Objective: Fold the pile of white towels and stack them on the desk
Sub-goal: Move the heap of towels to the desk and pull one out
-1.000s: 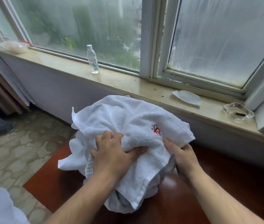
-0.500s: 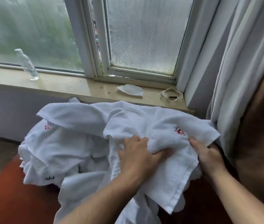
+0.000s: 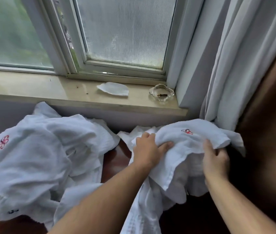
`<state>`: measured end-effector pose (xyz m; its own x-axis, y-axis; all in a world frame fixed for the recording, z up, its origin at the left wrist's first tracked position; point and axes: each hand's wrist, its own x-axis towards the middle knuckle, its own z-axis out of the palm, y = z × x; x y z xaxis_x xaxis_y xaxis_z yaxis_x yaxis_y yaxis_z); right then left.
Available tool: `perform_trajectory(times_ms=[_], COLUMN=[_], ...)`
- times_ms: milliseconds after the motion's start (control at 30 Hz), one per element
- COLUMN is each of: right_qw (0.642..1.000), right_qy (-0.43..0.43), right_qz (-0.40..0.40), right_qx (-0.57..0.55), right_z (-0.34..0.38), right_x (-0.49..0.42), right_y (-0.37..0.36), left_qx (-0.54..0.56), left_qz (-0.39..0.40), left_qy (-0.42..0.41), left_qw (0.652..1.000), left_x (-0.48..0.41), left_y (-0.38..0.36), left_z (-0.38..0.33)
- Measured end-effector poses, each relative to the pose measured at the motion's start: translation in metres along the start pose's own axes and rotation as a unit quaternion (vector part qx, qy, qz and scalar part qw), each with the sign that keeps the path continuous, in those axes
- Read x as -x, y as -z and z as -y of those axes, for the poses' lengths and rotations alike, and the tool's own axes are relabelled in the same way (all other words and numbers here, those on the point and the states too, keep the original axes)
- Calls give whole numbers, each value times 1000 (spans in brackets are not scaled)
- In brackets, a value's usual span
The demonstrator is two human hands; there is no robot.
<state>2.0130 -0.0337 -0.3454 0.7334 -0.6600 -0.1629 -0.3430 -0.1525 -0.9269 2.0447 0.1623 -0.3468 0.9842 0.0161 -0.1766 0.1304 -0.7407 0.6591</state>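
White towel (image 3: 184, 146) is gripped by both hands, left hand (image 3: 148, 153) and right hand (image 3: 215, 158) curled into its folds, beside the rumpled pile (image 3: 37, 154) on the desk (image 3: 115, 159)

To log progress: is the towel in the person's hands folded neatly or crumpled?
Crumpled, not folded. The towel is bunched between the left hand and right hand, its hem hanging unevenly.
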Motion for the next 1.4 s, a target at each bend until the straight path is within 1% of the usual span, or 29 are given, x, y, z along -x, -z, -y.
perform_trajectory(times_ms=[67,100,167,200,233,300,400,433,500,567,633,767,867,933,1000,1033,1100,1167,1200,1267,1333,1400], right_qw=[997,992,974,968,964,961,945,946,960,962,962,956,954,953,948,942,930,930,931,940,952,954], right_qy=[-6,-19,-49,-50,-42,-27,-6,-15,-43,-43,-39,-30,-38,-43,-15,17,100,164,186,196,167,150], right_qz=[75,127,220,244,255,246,231,218,191,186,182,171,189,192,140,101,36,12,24,91,162,200], right_qx=[-15,-15,0,27,60,121,229,239,199,194,200,237,227,232,286,320,353,330,312,264,201,164], right_z=[-1,-3,-13,-19,-24,-31,-38,-43,-50,-56,-58,-58,-50,-42,-36,-33,-29,-25,-22,-14,-1,12], right_x=[-3,-4,-3,-2,-1,-1,-6,-9,-18,-32,-49,-67,-63,-49,-26,-11,21,49,60,81,103,124], right_y=[-14,-22,-37,-44,-50,-62,-82,-90,-103,-113,-122,-134,-127,-116,-103,-97,-88,-87,-89,-101,-122,-147], left_qx=[-45,-61,-90,-115,-144,-179,-185,-187,-204,-234,-239,-226,-208,-196,-180,-174,-166,-150,-138,-118,-110,-113], left_qz=[-24,-9,96,148,176,170,116,103,74,35,10,14,65,116,160,159,115,57,33,-5,-40,-75], left_qy=[15,2,-40,-55,-65,-64,-45,-40,-39,-50,-56,-40,-31,-39,-54,-60,-62,-67,-72,-77,-67,-60], left_qw=[999,998,991,981,972,967,975,976,975,970,969,973,975,973,969,970,977,985,987,990,991,989], left_x=[-9,-12,-13,-13,-13,-16,-28,-33,-44,-56,-72,-89,-89,-87,-78,-67,-35,-2,13,38,57,70], left_y=[1,1,-3,-6,-11,-24,-45,-51,-63,-71,-78,-84,-74,-54,-29,-16,8,30,41,66,93,117], left_z=[10,19,43,54,64,79,88,91,96,98,97,94,89,88,92,98,112,127,134,145,155,167])
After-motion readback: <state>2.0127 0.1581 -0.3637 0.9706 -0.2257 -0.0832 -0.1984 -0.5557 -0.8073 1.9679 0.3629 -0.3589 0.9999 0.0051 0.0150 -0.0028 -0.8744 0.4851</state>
